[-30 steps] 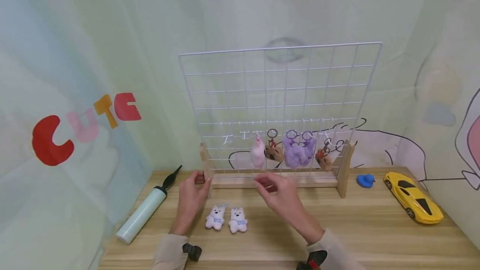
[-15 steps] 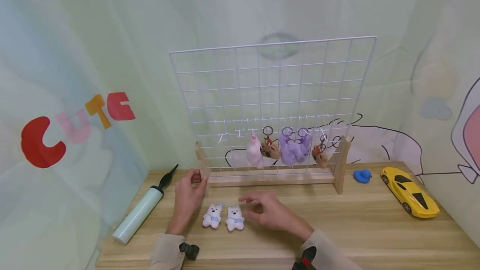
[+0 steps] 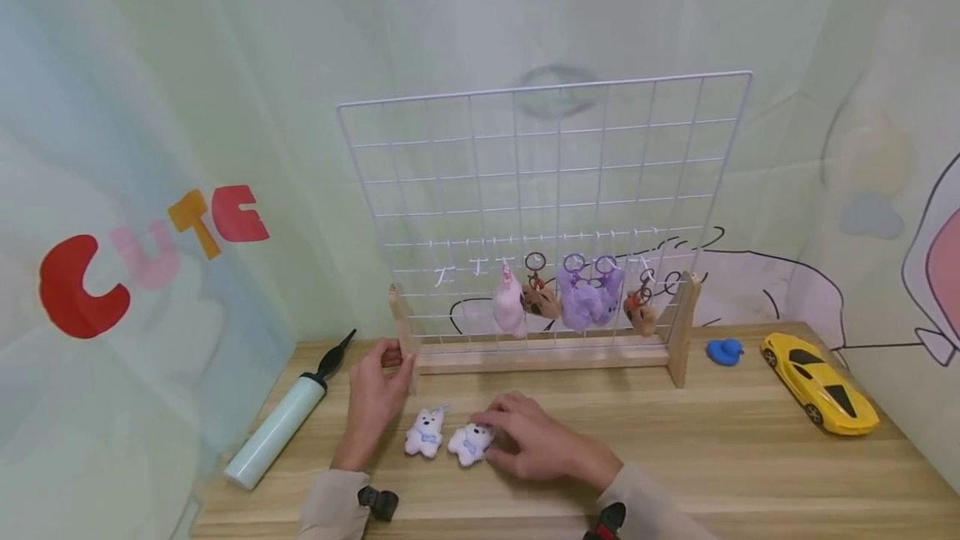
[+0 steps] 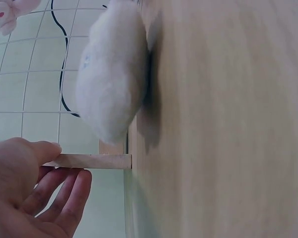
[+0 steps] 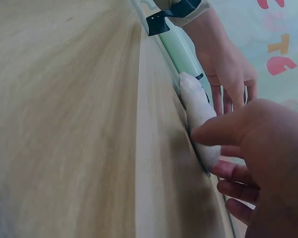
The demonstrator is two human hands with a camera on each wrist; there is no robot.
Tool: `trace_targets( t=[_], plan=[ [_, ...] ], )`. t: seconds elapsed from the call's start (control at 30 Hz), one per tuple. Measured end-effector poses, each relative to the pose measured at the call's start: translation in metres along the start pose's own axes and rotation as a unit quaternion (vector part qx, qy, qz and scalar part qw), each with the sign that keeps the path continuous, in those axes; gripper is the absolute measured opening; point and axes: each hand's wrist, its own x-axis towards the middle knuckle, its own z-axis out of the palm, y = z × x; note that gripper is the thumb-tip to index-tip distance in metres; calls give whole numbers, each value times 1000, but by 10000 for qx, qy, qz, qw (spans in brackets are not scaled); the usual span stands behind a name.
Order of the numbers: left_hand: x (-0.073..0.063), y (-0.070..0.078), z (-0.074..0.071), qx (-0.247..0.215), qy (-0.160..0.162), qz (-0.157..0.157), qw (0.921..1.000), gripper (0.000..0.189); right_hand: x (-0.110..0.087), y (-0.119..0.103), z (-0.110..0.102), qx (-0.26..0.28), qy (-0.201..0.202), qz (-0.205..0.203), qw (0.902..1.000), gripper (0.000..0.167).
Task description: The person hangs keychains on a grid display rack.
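My left hand (image 3: 377,386) holds the left wooden upright (image 3: 402,315) of a white wire grid rack (image 3: 544,88); the left wrist view shows the thumb on one side of that upright (image 4: 97,161) and fingers on the other. On the table, my right hand (image 3: 532,440) pinches the right-hand white plush bear (image 3: 468,446) at its upper right, thumb and fingers to either side. This bear leans, its lower body near the tabletop. Beside it lies a second white plush bear (image 3: 424,433) with a blue bow, touched by neither hand.
Hanging from the rack's hooks are a pink plush (image 3: 509,305), purple plushes (image 3: 588,302) and brown plushes (image 3: 542,300). A pale green hand pump (image 3: 277,432) lies left. To the right are a blue duck (image 3: 724,352) and a yellow toy car (image 3: 819,386).
My right hand has come down from near the rack's base to the right-hand bear and taken hold of it. That bear has tilted. The left hand stays on the upright.
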Motion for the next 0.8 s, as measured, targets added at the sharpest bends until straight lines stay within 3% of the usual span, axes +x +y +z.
trace_targets(
  t=[0.2, 0.43, 0.8],
  plan=[
    [0, -2, 1, 44, 1, -9, 10000, 26, 0, 4, 0, -154, 381, 194, 9990, 41],
    [0, -2, 0, 15, 7, 8, 10000, 26, 0, 10, -3, 367, 553, 573, 9961, 33],
    [-1, -1, 1, -51, 79, 99, 9999, 24, -1, 16, -4, 1273, 486, 101, 9906, 14]
  ],
)
